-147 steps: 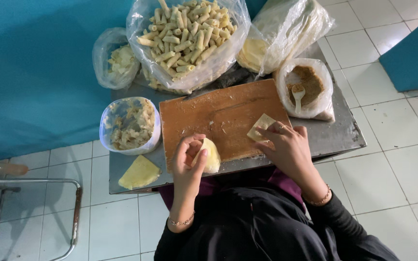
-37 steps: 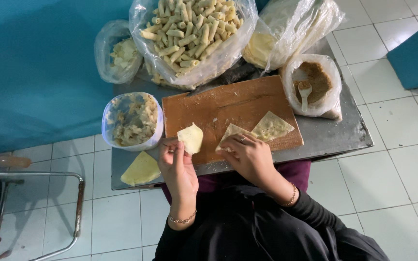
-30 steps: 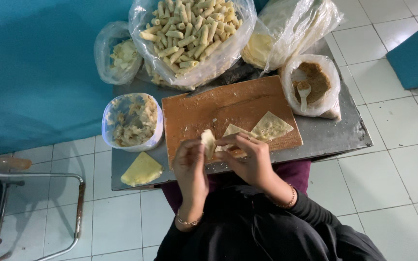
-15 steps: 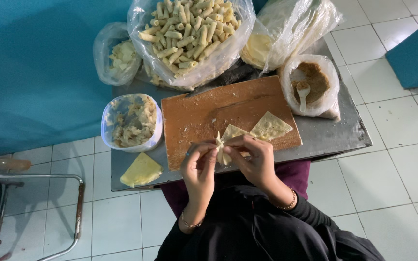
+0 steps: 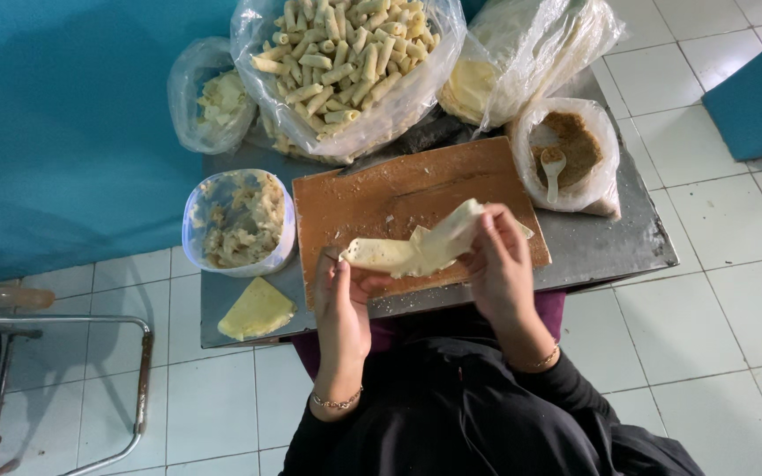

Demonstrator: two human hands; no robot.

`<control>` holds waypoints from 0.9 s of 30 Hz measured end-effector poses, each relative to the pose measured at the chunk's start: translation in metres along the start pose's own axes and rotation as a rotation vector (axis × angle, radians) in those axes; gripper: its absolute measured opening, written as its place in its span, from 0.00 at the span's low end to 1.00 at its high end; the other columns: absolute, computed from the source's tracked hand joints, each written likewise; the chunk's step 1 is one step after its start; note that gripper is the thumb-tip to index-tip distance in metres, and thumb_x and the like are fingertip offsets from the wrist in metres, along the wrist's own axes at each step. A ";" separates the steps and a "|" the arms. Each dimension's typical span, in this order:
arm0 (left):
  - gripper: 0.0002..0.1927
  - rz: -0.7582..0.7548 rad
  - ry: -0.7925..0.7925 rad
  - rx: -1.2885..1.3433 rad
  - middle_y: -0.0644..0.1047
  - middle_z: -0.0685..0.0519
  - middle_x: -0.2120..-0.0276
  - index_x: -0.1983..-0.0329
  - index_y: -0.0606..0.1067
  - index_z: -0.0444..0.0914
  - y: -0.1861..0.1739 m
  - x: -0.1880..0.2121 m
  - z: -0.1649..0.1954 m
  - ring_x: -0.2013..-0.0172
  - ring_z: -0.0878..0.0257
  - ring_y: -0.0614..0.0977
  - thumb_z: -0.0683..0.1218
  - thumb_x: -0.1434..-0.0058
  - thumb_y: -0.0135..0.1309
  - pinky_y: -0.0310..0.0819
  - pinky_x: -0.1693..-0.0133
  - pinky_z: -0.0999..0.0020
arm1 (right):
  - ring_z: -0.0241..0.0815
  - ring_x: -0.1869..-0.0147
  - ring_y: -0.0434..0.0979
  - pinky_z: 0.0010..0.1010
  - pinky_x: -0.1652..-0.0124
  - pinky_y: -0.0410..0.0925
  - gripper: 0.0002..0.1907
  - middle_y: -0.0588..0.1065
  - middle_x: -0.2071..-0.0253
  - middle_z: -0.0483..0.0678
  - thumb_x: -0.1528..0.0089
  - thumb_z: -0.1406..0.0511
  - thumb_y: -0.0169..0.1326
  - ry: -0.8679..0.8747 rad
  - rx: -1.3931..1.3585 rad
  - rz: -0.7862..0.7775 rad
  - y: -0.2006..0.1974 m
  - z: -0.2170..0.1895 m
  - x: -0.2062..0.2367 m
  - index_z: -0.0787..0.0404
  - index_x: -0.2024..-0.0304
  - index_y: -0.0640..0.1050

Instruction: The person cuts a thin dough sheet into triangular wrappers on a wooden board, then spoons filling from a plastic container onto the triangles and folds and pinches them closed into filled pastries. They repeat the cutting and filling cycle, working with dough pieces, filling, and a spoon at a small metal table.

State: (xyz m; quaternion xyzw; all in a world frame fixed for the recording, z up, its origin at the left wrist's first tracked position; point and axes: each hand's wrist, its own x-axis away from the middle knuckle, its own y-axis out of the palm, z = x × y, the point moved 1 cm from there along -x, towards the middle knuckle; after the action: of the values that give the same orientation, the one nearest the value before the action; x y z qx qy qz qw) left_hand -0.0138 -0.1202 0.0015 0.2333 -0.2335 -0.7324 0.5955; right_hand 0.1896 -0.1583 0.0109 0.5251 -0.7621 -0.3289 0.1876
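Observation:
A pale, thin pastry wrapper (image 5: 416, 249) is stretched between both my hands over the near edge of the wooden cutting board (image 5: 381, 189). My left hand (image 5: 344, 295) grips its left end from below. My right hand (image 5: 500, 260) pinches its right end, where the sheet folds over. The board lies on a small grey metal table (image 5: 610, 238). A plastic-lined bowl of pale filling (image 5: 238, 220) stands left of the board.
A big clear bag of rolled pastries (image 5: 341, 57) sits behind the board, with a small bag (image 5: 213, 97) to its left and a bag of wrappers (image 5: 522, 53) to its right. A bag of brown crumbs with a white spoon (image 5: 566, 154) is at right. A yellow sheet (image 5: 257, 308) lies near left. Metal frame (image 5: 134, 370) on tiled floor.
My hands came together at the board's near edge, then pulled the wrapper off it. The wrapper is now lifted and spread between both hands.

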 end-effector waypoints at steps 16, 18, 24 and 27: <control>0.09 0.085 0.164 -0.175 0.73 0.51 0.48 0.48 0.71 0.35 -0.023 -0.014 -0.008 0.43 0.64 0.71 0.42 0.28 0.45 0.58 0.36 0.65 | 0.43 0.59 0.83 0.31 0.62 0.75 0.05 0.80 0.57 0.48 0.35 0.68 0.55 -0.678 1.546 -0.180 0.015 -0.037 -0.063 0.60 0.58 0.81; 0.07 0.071 0.194 -0.145 0.70 0.53 0.50 0.49 0.70 0.35 -0.025 -0.016 -0.012 0.45 0.65 0.69 0.41 0.26 0.45 0.57 0.37 0.66 | 0.47 0.63 0.83 0.35 0.63 0.75 0.07 0.80 0.60 0.49 0.37 0.64 0.58 -0.585 1.630 -0.340 0.030 -0.025 -0.062 0.59 0.59 0.82; 0.08 0.097 0.089 -0.038 0.69 0.56 0.55 0.51 0.70 0.38 -0.023 -0.016 -0.012 0.51 0.67 0.68 0.42 0.31 0.44 0.60 0.43 0.69 | 0.48 0.63 0.83 0.36 0.66 0.73 0.11 0.82 0.61 0.51 0.34 0.61 0.58 -0.420 1.510 -0.436 0.033 -0.035 -0.059 0.60 0.56 0.84; 0.08 0.080 0.065 -0.033 0.68 0.56 0.55 0.52 0.69 0.37 -0.020 -0.014 -0.007 0.51 0.68 0.69 0.42 0.33 0.43 0.61 0.43 0.70 | 0.38 0.66 0.80 0.31 0.68 0.72 0.13 0.80 0.64 0.49 0.33 0.59 0.56 -0.176 1.337 -0.612 0.035 -0.017 -0.054 0.60 0.53 0.83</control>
State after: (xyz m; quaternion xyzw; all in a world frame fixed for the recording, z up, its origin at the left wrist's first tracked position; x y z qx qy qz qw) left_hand -0.0217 -0.1028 -0.0156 0.2376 -0.2108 -0.7039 0.6353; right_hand 0.1972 -0.1059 0.0506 0.6880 -0.6315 0.1272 -0.3341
